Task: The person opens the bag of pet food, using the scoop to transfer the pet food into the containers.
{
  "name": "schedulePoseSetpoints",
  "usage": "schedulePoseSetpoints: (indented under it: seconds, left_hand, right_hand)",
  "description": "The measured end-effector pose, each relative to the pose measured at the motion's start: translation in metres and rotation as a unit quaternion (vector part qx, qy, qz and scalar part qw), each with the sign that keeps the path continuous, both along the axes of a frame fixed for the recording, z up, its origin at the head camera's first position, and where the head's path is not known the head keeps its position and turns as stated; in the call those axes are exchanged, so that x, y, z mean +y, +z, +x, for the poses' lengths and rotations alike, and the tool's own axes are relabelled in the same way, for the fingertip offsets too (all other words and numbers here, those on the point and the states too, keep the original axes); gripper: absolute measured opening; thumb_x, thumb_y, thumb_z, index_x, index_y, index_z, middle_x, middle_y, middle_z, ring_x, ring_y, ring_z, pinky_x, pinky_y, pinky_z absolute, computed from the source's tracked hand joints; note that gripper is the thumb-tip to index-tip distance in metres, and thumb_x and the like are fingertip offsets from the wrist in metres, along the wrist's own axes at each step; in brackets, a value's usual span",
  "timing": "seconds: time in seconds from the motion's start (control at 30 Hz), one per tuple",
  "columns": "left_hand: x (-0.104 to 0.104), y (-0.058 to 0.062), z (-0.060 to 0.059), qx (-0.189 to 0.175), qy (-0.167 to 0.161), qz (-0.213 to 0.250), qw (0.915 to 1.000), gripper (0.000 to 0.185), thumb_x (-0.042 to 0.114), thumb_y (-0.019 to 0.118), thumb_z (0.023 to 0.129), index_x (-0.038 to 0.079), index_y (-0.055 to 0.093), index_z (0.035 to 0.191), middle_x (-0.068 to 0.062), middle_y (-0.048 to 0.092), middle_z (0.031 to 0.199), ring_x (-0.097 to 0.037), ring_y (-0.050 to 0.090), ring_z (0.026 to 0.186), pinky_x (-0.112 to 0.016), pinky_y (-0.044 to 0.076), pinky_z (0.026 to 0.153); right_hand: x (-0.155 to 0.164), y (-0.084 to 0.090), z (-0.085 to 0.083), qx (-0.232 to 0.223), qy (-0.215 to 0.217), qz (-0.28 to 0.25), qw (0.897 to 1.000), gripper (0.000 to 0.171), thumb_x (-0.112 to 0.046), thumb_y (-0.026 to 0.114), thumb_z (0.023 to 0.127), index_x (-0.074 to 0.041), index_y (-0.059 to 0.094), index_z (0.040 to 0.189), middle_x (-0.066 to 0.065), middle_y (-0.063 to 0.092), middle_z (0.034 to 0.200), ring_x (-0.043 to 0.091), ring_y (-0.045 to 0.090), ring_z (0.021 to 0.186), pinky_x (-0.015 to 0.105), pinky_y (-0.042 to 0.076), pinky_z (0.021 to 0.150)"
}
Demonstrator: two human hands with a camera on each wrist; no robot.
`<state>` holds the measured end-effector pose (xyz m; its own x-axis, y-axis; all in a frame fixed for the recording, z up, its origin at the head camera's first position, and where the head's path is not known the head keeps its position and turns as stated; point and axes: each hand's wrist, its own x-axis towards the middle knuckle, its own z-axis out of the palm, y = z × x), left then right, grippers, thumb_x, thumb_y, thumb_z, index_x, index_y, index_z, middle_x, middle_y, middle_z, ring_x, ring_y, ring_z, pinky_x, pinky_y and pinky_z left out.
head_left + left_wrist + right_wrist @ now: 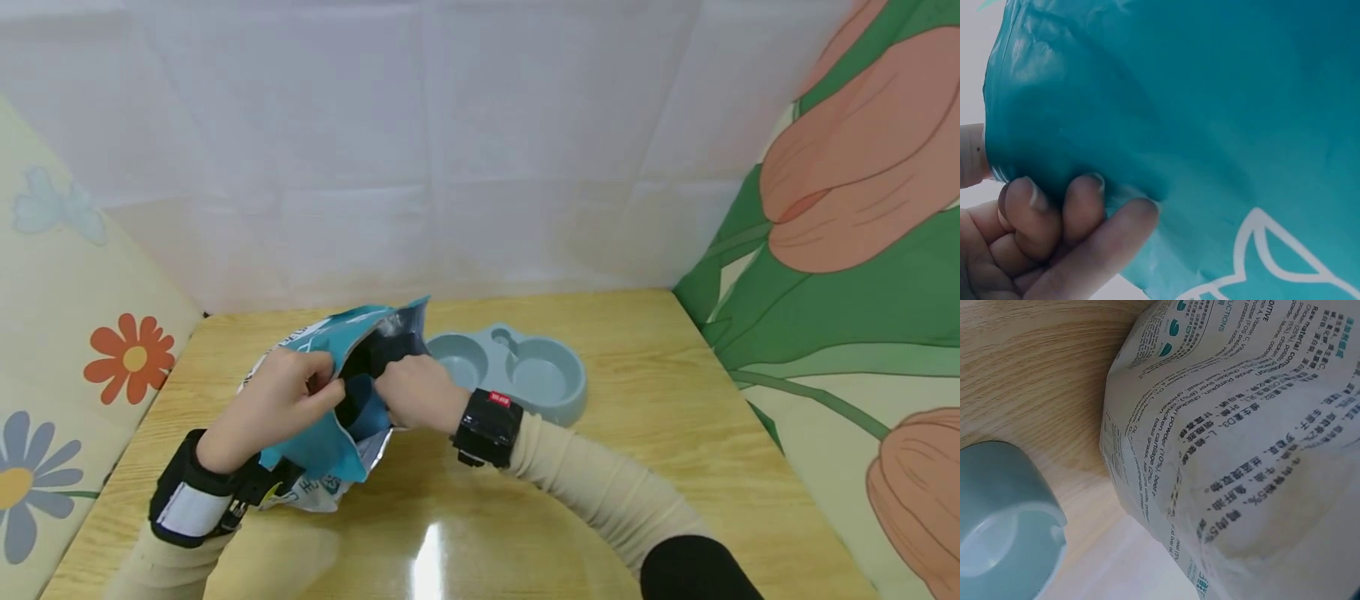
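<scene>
On the wooden table [600, 467], both hands grip the teal bag [330, 442] at its mouth: left hand [277, 400] pinches the near edge, right hand [416, 392] the far. The twin bowl [517, 371] sits just beyond the right grip.

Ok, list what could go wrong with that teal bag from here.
1. Both hands, left hand and right hand, pull the mouth of the teal bag apart; a sudden give could tear it or scatter whatever is inside over the wooden table.
2. The left fingers only pinch slick film, so it may slip.
3. The double bowl sits close behind the bag; a jerk could knock it.
</scene>
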<state>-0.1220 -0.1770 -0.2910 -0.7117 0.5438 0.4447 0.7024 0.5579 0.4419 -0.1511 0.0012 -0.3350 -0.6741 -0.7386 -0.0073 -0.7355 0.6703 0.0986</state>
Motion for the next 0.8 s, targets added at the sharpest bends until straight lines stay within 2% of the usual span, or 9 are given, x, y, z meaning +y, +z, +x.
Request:
schedulePoseSetpoints:
  seconds: [0.2,0.5,0.8]
  left_hand:
    - [0.000,0.000,0.001,0.001,-0.003,0.004,1.0000,0.035,-0.002,0.059,0.074,0.016,0.036,0.054,0.014,0.023,0.050,0.001,0.021,0.042,-0.019,0.020,0.039]
    - [0.004,0.002,-0.003,0.000,-0.015,0.015,0.9998,0.035,-0.001,0.058,0.075,0.015,0.036,0.053,0.013,0.024,0.049,0.000,0.021,0.041,-0.020,0.020,0.039]
    - [-0.001,0.003,-0.001,0.008,-0.007,0.013,0.9999,0.036,-0.002,0.059,0.074,0.015,0.035,0.054,0.012,0.024,0.050,-0.001,0.020,0.042,-0.021,0.020,0.039]
  right_hand:
    - [0.000,0.001,0.000,-0.022,-0.007,-0.019,1.000,0.019,-0.019,0.060,0.083,-0.017,0.053,0.065,-0.004,0.045,0.058,0.009,0.046,0.052,0.024,0.041,0.047]
    - [-0.007,0.001,-0.007,-0.054,-0.031,-0.041,0.997,0.027,-0.015,0.058,0.082,-0.018,0.046,0.059,-0.004,0.043,0.055,0.009,0.043,0.049,0.023,0.035,0.043]
    - [-0.012,-0.006,-0.011,-0.049,-0.015,-0.072,0.996,0.026,-0.014,0.060,0.081,-0.017,0.045,0.059,-0.003,0.047,0.059,0.010,0.043,0.051,0.023,0.033,0.044]
